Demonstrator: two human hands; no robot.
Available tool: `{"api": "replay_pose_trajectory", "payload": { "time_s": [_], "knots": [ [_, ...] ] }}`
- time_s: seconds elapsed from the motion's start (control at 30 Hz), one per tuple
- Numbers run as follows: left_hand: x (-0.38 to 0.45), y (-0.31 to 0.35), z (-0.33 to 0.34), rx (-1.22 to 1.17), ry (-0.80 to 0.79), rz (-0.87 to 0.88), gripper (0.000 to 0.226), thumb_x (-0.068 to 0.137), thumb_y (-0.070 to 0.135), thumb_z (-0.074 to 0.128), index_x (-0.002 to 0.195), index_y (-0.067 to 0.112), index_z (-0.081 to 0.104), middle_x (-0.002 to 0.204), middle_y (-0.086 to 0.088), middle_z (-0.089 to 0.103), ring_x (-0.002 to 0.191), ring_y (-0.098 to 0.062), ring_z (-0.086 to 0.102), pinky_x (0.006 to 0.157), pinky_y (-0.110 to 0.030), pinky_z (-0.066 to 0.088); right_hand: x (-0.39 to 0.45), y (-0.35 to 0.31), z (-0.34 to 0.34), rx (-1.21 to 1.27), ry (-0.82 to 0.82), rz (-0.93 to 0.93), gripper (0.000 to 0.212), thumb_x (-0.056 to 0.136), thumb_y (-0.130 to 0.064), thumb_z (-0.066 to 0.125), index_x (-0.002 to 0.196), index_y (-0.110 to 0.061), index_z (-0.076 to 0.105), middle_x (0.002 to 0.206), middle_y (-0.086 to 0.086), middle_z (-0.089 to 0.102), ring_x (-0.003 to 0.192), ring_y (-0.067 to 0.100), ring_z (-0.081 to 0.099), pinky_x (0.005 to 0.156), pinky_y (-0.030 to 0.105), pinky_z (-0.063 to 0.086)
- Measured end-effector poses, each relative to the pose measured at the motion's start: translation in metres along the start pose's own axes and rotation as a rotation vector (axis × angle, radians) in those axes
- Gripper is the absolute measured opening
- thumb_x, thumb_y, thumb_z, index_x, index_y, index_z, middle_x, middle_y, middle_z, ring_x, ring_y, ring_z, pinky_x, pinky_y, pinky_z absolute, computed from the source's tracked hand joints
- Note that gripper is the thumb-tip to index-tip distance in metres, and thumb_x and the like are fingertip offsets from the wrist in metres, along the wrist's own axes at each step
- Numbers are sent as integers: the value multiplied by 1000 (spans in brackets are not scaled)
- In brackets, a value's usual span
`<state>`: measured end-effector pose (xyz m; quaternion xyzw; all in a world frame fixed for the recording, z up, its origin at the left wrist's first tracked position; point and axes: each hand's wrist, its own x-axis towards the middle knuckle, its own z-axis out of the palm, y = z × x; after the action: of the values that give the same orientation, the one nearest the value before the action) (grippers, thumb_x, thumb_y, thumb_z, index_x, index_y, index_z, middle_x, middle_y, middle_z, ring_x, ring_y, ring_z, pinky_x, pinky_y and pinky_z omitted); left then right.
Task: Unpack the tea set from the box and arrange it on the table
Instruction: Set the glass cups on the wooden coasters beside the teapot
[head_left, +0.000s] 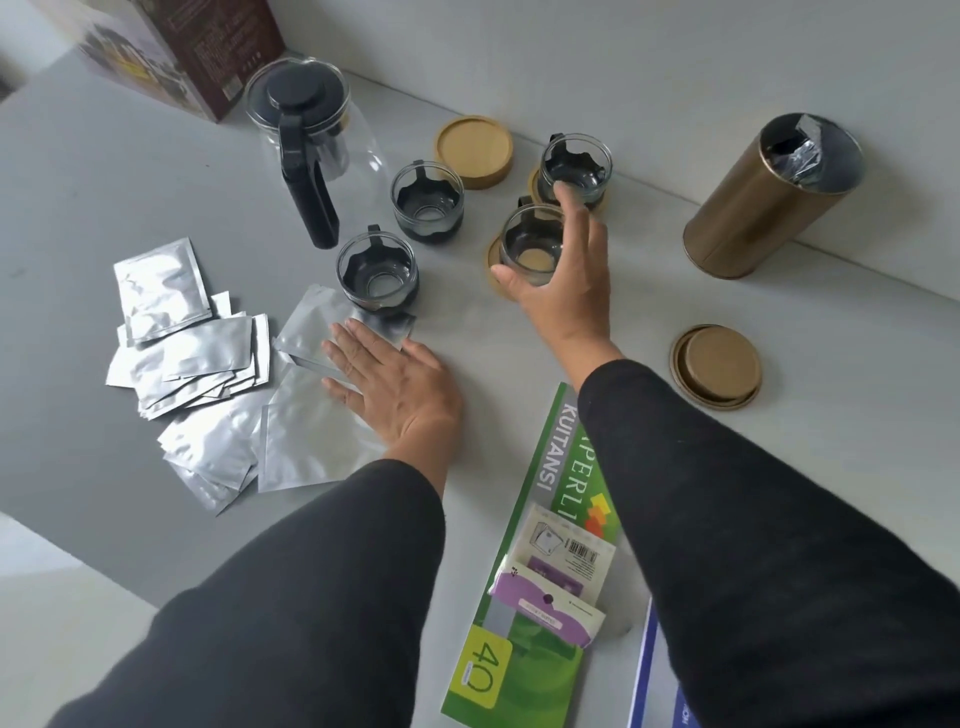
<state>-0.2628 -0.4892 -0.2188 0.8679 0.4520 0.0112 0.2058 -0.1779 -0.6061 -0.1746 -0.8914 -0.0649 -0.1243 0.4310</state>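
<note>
A glass teapot (306, 135) with a black lid and handle stands at the back left, beside the brown box (171, 47). Several glass cups with black bases stand on the grey table (519, 338): one (427, 200) in the middle, one (376, 273) nearer me, one (575, 166) at the back and one (530, 244) on a wooden coaster (496, 260). My right hand (566, 291) hovers spread over that last cup, fingers relaxed, thumb by its rim. My left hand (395, 384) lies flat on silver foil sachets (311, 415).
A loose wooden coaster (474, 150) lies at the back. A gold tin canister (769, 197) stands open at the right, its lid (717, 366) nearer me. More foil sachets (182, 332) are piled at the left. A green receipt book (540, 571) with small packets lies close to me.
</note>
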Motion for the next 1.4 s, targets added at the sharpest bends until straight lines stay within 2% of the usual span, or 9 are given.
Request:
{"api": "replay_pose_trajectory", "payload": {
  "time_s": [0.5,0.63,0.77,0.87,1.07,1.2,1.3,1.4],
  "knots": [
    [-1,1,0,-40,29,-12,64,99,32,23,151,8,-6,160,-4,-10,148,-17,-10,117,-39,-11,17,13,12,49,-89,11,93,64,-30,82,143,-18,34,131,13,43,119,27,49,103,37,42],
    [-2,1,-3,-71,26,-10,63,100,31,22,151,8,-6,160,-4,-10,148,-17,-10,116,-38,-12,16,9,8,-50,-60,-44,96,63,-46,78,143,-18,34,133,14,43,123,29,45,103,39,41],
    [-4,1,-14,-192,29,-17,61,101,28,23,151,8,-5,160,-4,-8,148,-17,-8,118,-36,-8,20,-4,0,-140,-9,-135,90,67,-55,67,141,-15,37,126,13,48,118,27,46,100,39,42],
    [-3,3,-29,-288,43,-54,60,101,27,24,151,7,-3,160,-5,-7,148,-17,-8,119,-33,-5,20,-16,-2,-114,4,-165,87,69,-51,68,141,-14,37,123,12,48,115,26,47,99,38,43],
    [17,5,-54,-378,70,-22,60,101,25,25,151,6,-2,160,-5,-8,148,-16,-5,120,-31,-2,20,-51,4,-83,-40,-140,82,73,-43,71,143,-17,36,132,10,44,124,25,43,101,35,42],
    [49,-4,-66,-338,68,15,57,102,22,22,150,3,-2,160,-8,-8,148,-18,-8,121,-32,-3,24,-66,13,-91,-45,-124,77,75,-40,71,141,-16,39,131,12,44,122,26,46,96,33,43],
    [89,-11,-73,-280,49,42,57,102,22,21,150,3,-3,160,-9,-8,148,-19,-8,120,-32,-4,34,-75,24,-79,-17,-113,76,74,-38,72,138,-15,40,129,12,45,120,26,47,99,36,45],
    [125,-9,-74,-203,-3,106,58,102,22,21,150,4,-5,160,-8,-8,148,-20,-9,119,-33,-4,43,-83,40,-99,-18,-59,76,75,-37,73,139,-15,39,130,12,44,121,25,45,99,32,42]
  ]
}}
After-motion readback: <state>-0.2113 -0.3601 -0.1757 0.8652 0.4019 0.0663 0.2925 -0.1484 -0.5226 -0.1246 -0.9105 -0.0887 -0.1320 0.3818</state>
